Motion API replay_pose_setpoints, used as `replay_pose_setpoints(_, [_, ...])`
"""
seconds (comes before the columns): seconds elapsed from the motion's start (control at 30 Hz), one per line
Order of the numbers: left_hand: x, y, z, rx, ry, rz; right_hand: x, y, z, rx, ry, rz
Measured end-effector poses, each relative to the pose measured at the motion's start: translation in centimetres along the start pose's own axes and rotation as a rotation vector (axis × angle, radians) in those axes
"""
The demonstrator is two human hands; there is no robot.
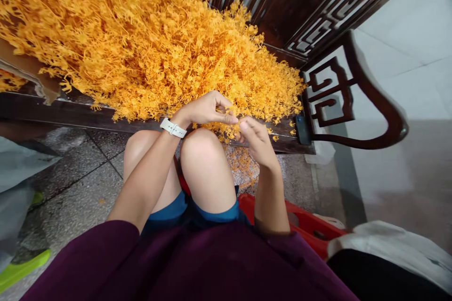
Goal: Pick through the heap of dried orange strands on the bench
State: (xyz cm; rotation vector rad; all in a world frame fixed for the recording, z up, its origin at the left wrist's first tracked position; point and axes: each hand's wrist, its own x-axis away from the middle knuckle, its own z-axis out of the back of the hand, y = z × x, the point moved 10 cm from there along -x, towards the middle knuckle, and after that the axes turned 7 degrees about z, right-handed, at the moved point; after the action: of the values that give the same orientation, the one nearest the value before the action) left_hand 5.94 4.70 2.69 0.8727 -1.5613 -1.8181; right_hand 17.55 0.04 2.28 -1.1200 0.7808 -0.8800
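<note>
A large heap of orange-yellow, thin-stemmed flower-like pieces [151, 47] covers the dark wooden bench. At its front edge, above my knees, my left hand [213, 109] has thumb and fingers pinched on a small orange piece; a white watch band circles that wrist. My right hand [258, 141] meets it from the right, thumb and forefinger pressed together at the same spot. What lies between the right fingertips is too small to make out. A few orange pieces hang just below both hands.
The bench's carved armrest [379, 136] curves out at the right, beside a dark phone-like object [302, 129]. Torn cardboard [31, 73] lies at the left. A red stool [310, 228] is beneath me. Orange bits litter the speckled floor [95, 183].
</note>
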Motion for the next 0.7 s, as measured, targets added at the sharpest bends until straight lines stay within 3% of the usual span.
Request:
replay_pose_setpoints(0.1, [0.0,0.1,0.1,-0.026,-0.009,0.003,-0.3,-1.4,-1.4,0.224,-0.173,0.087])
replay_pose_setpoints(0.23, [0.0,0.5,0.9,-0.059,0.017,-0.011,-0.3,-3.4,-1.5,0.447,-0.148,0.220])
replay_pose_setpoints(0.5, [0.3,-0.4,-1.2,-0.035,-0.155,0.090,0.3,-2.4,1.4,0.221,0.258,0.266])
replay_pose_setpoints(0.6, [0.2,-0.7,-1.8,-0.033,-0.182,0.086,0.8,-1.4,2.5,0.140,0.448,0.233])
replay_pose_setpoints(0.7, [-0.1,-0.7,-1.7,-0.012,-0.170,0.051,0.8,-0.4,3.2,0.065,0.527,0.162])
